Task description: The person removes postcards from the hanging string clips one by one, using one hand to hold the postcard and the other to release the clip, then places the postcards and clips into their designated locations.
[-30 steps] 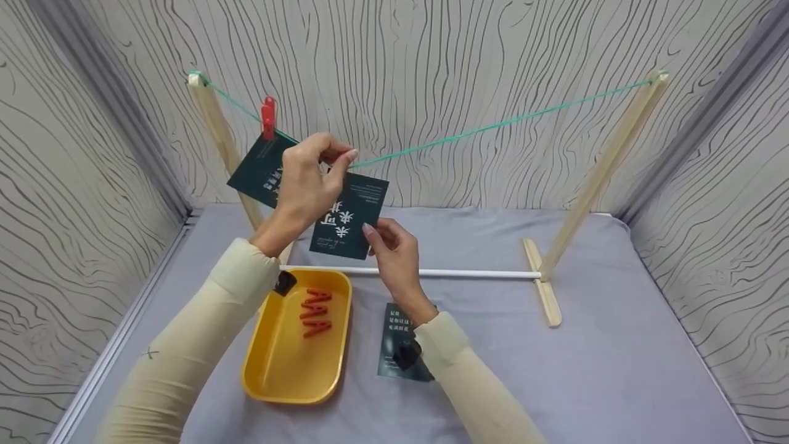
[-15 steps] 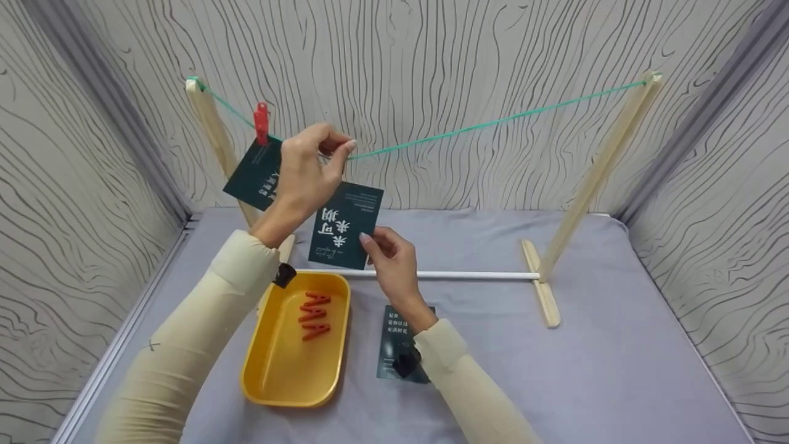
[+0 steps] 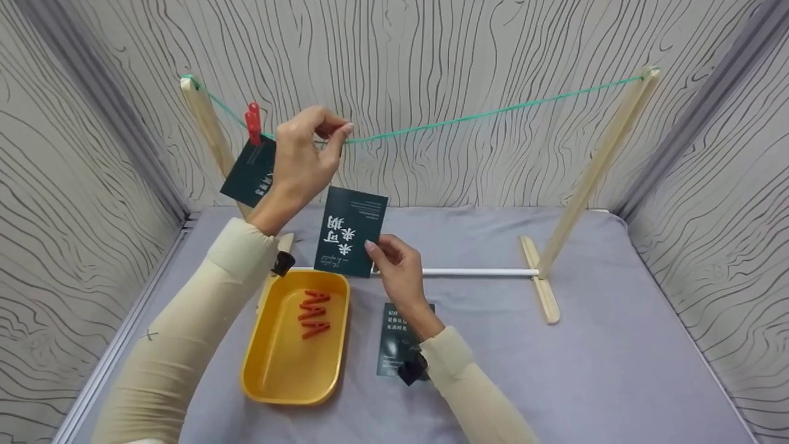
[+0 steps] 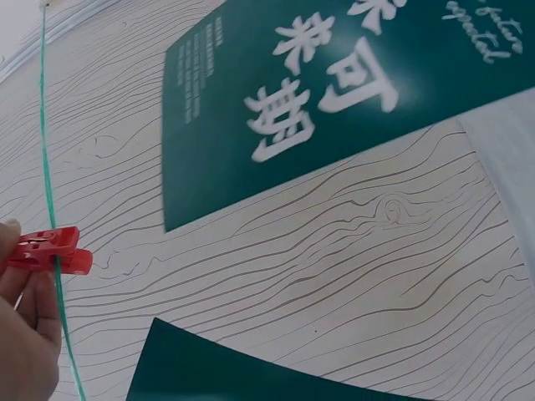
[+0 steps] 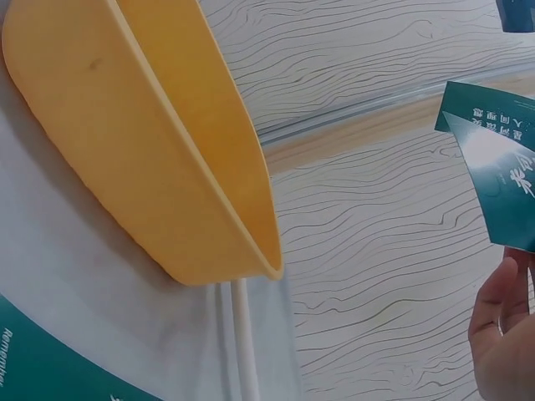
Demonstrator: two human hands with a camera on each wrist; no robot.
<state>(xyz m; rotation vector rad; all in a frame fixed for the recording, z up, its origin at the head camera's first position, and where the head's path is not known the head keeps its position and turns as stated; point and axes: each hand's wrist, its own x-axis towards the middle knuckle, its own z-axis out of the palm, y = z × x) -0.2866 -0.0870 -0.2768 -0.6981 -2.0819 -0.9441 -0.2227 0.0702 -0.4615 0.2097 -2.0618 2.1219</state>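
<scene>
My left hand (image 3: 306,151) is up at the green string (image 3: 450,122). In the left wrist view it pinches a red clothespin (image 4: 50,249), whose jaws sit at the string. Below and apart from the string, a dark green card (image 3: 350,231) with white characters hangs from my right hand (image 3: 399,271), pinched at its lower right edge between thumb and fingers. To the left, another dark green card (image 3: 249,172) is fixed to the string by a second red clothespin (image 3: 253,124); my left hand and wrist cover part of that card.
A yellow tray (image 3: 253,370) with several red clothespins (image 3: 315,312) stands below my left forearm. One more green card (image 3: 389,345) lies on the grey cloth, partly under my right wrist. Wooden posts (image 3: 601,172) hold the string's ends, with a white rod (image 3: 481,272) low between them.
My left hand has risen slightly, lifting the string with it. The card in my right hand has moved down, away from the string, and its upper part shows more.
</scene>
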